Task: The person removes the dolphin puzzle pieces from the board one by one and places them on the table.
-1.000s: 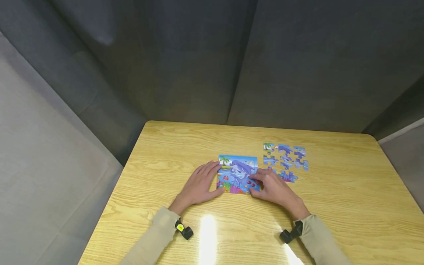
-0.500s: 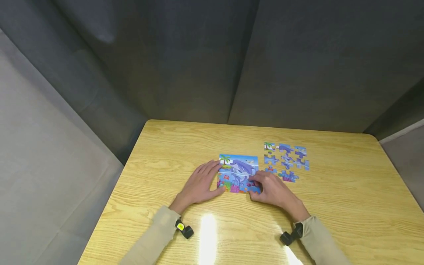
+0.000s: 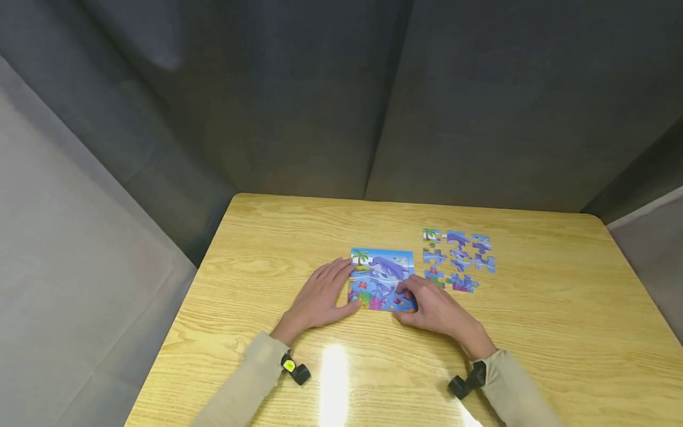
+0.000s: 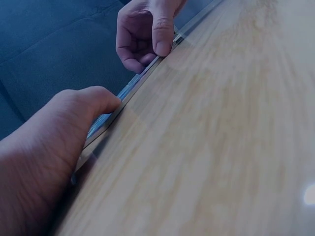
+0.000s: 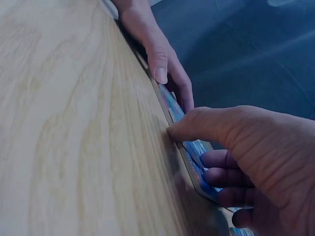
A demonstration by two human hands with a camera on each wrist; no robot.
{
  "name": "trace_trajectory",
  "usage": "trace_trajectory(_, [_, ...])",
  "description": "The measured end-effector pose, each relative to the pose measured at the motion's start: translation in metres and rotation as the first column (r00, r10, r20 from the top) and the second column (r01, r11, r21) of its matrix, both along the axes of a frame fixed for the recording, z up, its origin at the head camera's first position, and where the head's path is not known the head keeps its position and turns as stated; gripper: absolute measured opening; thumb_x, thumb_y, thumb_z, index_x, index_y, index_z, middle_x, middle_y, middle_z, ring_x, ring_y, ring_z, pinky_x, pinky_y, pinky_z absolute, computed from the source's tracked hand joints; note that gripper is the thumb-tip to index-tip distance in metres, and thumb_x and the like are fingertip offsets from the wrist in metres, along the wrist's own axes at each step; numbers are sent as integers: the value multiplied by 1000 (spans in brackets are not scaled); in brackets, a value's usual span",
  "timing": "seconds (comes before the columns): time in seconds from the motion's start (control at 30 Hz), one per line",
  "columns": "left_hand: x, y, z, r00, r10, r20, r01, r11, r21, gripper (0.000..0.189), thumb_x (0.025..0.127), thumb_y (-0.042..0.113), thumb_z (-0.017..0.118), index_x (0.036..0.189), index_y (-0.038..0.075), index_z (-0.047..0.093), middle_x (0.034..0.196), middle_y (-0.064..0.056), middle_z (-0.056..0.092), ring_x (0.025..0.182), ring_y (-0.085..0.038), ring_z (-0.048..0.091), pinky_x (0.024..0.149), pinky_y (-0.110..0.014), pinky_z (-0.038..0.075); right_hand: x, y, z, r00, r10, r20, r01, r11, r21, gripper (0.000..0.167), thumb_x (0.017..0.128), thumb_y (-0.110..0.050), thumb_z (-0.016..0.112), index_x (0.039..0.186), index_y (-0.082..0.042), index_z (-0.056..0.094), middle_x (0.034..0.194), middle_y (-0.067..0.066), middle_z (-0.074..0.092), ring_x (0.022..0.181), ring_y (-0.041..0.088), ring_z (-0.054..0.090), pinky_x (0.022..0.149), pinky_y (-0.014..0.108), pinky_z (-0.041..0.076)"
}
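A flat dolphin picture board (image 3: 385, 270) lies on the table, showing a palm tree, dolphins and coral. My left hand (image 3: 322, 296) rests along its left side, fingers stretched out and thumb at the near left corner. At the near right corner, my right hand (image 3: 434, 305) pinches a jigsaw piece (image 3: 399, 302), thumb at the near edge and fingers bent over the top. The hand hides much of that piece. In the right wrist view, dark seams run across the blue surface (image 5: 198, 147) beside the curled fingers.
Several loose jigsaw pieces (image 3: 460, 258) with matching dolphin scenery lie in rows to the right of the board, just beyond my right hand. The wood-grain table (image 3: 267, 237) ends at a dark curtain (image 3: 299, 118) behind; a grey panel (image 3: 80, 267) stands left.
My right hand has shifted slightly left and towards me along the board's near right corner, uncovering more of the loose pieces. My left hand stays in place.
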State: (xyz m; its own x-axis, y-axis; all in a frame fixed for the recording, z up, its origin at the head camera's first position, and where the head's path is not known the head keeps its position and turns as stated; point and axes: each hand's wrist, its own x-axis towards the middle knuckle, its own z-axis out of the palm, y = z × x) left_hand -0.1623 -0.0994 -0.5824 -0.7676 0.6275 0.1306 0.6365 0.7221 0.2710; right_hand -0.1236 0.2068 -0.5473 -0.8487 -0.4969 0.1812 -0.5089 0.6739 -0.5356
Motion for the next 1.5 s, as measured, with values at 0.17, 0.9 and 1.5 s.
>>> trace_trajectory(0.17, [-1,-2,0,1000,4,-7,-4,1000,-3,90,99,75,40,166,16,29,172,-2,27,160,-24,19,128,-45,18,-2,-3,2,1000,-8,18,7,1000,10,38,72,-27,89,99,-12,68,84,-2,58,71,8,47,64,25,41])
trace_trajectory(0.9, [6,-3,-6,1000,20,0,-20,1000,21,86,102,69,41,166,13,28,173,-5,23,159,-25,21,126,-48,22,11,98,1,989,-126,82,139,975,-171,48,69,1,89,109,-8,63,88,5,61,71,19,53,60,22,45])
trace_trajectory(1.5, [2,1,-8,1000,17,-19,-16,1000,17,87,101,72,40,166,14,27,173,-4,24,160,-23,19,127,-47,22,10,181,5,928,-305,216,330,940,-90,46,74,-1,86,114,-1,62,91,9,60,73,13,52,61,24,44])
